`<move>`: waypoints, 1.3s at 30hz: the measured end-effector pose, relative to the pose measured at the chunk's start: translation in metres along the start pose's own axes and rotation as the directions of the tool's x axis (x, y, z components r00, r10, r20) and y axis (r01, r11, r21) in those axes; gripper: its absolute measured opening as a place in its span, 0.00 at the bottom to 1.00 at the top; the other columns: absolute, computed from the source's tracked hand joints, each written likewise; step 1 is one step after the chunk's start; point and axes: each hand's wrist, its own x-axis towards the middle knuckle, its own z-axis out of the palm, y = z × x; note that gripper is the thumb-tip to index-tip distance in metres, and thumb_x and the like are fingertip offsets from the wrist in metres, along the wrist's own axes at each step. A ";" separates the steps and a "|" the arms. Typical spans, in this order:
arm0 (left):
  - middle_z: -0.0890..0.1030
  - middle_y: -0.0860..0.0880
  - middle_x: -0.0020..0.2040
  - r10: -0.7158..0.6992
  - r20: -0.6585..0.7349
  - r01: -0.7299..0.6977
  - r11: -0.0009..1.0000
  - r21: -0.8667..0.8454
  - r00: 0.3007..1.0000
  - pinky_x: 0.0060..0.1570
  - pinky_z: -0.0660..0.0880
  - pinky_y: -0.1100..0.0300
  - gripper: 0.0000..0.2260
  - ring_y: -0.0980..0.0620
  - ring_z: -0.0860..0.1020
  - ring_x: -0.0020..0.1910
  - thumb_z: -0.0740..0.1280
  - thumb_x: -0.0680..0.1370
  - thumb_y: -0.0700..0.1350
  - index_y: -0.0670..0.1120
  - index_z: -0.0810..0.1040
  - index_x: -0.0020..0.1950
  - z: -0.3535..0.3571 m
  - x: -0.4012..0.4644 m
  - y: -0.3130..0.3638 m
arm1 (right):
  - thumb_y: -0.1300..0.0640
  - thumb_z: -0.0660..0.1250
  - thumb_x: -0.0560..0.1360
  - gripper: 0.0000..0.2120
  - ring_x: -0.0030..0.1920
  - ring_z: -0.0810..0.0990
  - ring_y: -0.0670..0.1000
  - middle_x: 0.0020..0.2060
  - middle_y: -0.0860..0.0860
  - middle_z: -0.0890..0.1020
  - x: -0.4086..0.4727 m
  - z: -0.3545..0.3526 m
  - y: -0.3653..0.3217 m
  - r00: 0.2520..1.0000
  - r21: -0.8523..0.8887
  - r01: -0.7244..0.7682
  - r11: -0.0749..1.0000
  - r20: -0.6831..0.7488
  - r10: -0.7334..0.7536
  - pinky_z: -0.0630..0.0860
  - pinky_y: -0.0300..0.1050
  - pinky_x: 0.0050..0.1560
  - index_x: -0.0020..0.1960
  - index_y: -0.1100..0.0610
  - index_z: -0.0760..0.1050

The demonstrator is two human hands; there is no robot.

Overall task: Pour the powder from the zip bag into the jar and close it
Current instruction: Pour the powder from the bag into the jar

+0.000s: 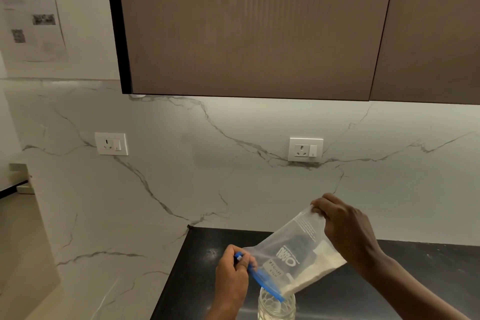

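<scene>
My left hand (pixel 233 271) is pinched shut on the blue zip strip (pixel 259 279) at one end of the bag's mouth, up and to the left of the jar (pixel 276 305). I hold it there to keep the mouth spread and steer the low corner over the jar's opening. My right hand (pixel 345 228) grips the bag's sealed bottom edge, thumb and fingers closed on the plastic, high above and to the right of the jar. Raised like that, it tilts the zip bag (pixel 298 252) so the contents slide down toward the zip end.

The white powder (pixel 311 277) sits bunched along the bag's lower right side, reaching down to the mouth right at the jar's rim. The low corner of the strip touches or just overlaps the rim; I can't tell which. Whether powder is actually falling, I can't tell either.

The jar is clear, patterned glass, standing upright on the dark tabletop (pixel 389 267), partly cut off at the bottom edge. No lid in view. Looks like mid-pour; closing not yet done. Behind the jar is a marble wall (pixel 181 189) with two sockets.
</scene>
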 end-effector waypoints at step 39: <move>0.83 0.41 0.38 0.005 -0.038 -0.009 0.993 -0.119 0.999 0.47 0.83 0.53 0.06 0.43 0.83 0.39 0.61 0.81 0.37 0.40 0.74 0.45 -0.004 0.002 0.007 | 0.66 0.77 0.64 0.13 0.30 0.79 0.48 0.41 0.48 0.82 0.016 -0.008 -0.014 0.998 0.014 0.066 0.998 -0.003 -0.066 0.79 0.39 0.30 0.45 0.55 0.82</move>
